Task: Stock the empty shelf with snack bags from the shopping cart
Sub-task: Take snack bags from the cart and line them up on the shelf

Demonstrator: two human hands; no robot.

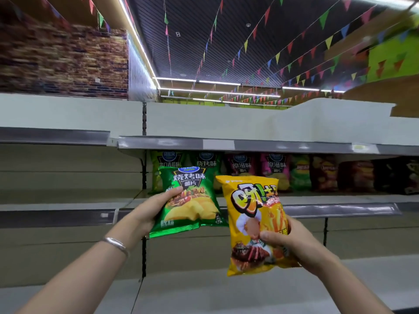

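The left hand (150, 208) grips a green chip bag (189, 200) by its lower left edge, thumb curled over the front and fingers hidden behind it. The right hand (292, 242) grips a yellow snack bag (254, 223) at its lower right side, thumb pressed on the front. Both bags are held upright in front of the middle shelf (340, 210), the yellow one just right of and lower than the green one. On that shelf, behind the two held bags, stands a row of stocked bags (281, 172); about eight can be counted, the rightmost ones dark and blurred. A silver bracelet (115, 244) circles the left wrist. The shopping cart is out of view.
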